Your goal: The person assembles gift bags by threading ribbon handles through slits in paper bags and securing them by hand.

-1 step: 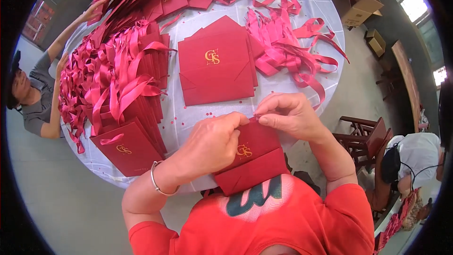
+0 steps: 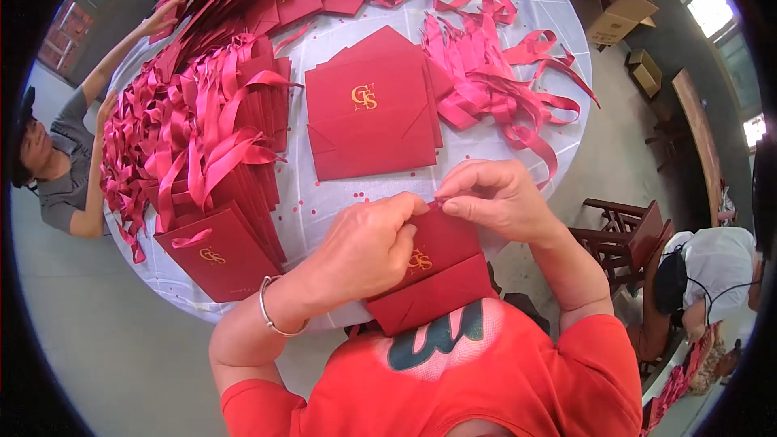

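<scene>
Barely anything has moved since the earlier frame: left hand (image 2: 366, 236) and right hand (image 2: 492, 197) are both closed in pinches at the far edge of the dark red bag (image 2: 450, 243), which sits between the near side of the desk (image 2: 479, 146) and the red shirt (image 2: 518, 364). Can't tell what's between the fingertips, but it looks like fiddly edge work, so imo the next move calls for a steady bag and small finger motions.
</scene>
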Demonstrator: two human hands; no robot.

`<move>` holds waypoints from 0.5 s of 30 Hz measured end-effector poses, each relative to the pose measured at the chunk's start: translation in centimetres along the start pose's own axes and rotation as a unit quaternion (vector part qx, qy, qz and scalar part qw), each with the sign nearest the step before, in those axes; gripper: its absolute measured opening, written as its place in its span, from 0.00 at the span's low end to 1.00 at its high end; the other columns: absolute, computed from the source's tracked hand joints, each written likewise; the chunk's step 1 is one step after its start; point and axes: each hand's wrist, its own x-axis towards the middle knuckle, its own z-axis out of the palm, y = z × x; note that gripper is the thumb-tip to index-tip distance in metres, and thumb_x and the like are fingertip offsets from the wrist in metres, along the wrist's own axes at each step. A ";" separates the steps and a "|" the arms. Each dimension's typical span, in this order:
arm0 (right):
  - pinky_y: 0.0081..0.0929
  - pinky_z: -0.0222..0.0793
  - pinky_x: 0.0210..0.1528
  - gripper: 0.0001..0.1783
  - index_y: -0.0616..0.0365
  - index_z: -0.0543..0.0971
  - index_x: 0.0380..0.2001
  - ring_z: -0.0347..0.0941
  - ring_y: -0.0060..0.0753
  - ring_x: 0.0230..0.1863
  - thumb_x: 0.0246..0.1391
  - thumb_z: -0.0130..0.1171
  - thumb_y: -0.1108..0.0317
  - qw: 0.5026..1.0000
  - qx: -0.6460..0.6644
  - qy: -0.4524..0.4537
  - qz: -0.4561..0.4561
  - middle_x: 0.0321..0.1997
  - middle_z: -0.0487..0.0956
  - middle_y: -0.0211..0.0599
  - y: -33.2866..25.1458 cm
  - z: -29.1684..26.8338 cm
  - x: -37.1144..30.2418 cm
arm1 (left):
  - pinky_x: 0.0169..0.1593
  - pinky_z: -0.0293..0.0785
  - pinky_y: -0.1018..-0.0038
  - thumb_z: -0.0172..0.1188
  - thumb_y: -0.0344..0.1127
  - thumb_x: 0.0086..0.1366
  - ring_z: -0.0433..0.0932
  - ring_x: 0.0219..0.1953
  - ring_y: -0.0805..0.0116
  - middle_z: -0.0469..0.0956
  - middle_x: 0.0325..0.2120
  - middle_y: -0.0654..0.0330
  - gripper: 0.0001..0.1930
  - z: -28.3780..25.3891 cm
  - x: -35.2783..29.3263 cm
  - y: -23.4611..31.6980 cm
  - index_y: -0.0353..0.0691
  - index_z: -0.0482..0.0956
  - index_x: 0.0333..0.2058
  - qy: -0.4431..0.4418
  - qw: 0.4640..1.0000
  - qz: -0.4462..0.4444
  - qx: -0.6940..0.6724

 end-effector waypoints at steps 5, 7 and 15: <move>0.21 0.70 0.40 0.07 0.61 0.84 0.37 0.76 0.22 0.38 0.54 0.66 0.73 0.997 -0.065 0.000 -0.045 0.35 0.83 0.32 0.5 0.5 0.2 | 0.38 0.71 0.81 0.52 0.23 0.65 0.74 0.33 0.81 0.79 0.31 0.64 0.06 -0.7 0.3 -0.3 0.31 0.75 0.39 -0.132 0.952 -0.153 -0.229; 0.22 0.71 0.41 0.07 0.60 0.84 0.37 0.76 0.24 0.38 0.53 0.66 0.73 0.998 -0.048 -0.004 -0.033 0.35 0.83 0.33 0.8 0.3 0.1 | 0.39 0.71 0.82 0.52 0.23 0.66 0.73 0.35 0.83 0.78 0.33 0.66 0.06 -0.8 0.4 -0.5 0.31 0.74 0.41 -0.144 0.931 -0.183 -0.281; 0.22 0.71 0.42 0.08 0.60 0.85 0.38 0.76 0.25 0.39 0.53 0.65 0.73 1.000 -0.020 0.009 -0.018 0.36 0.82 0.34 0.9 0.4 -0.1 | 0.42 0.71 0.84 0.54 0.23 0.65 0.73 0.37 0.84 0.79 0.36 0.66 0.11 -0.7 0.4 -1.1 0.30 0.76 0.46 -0.152 0.888 -0.208 -0.382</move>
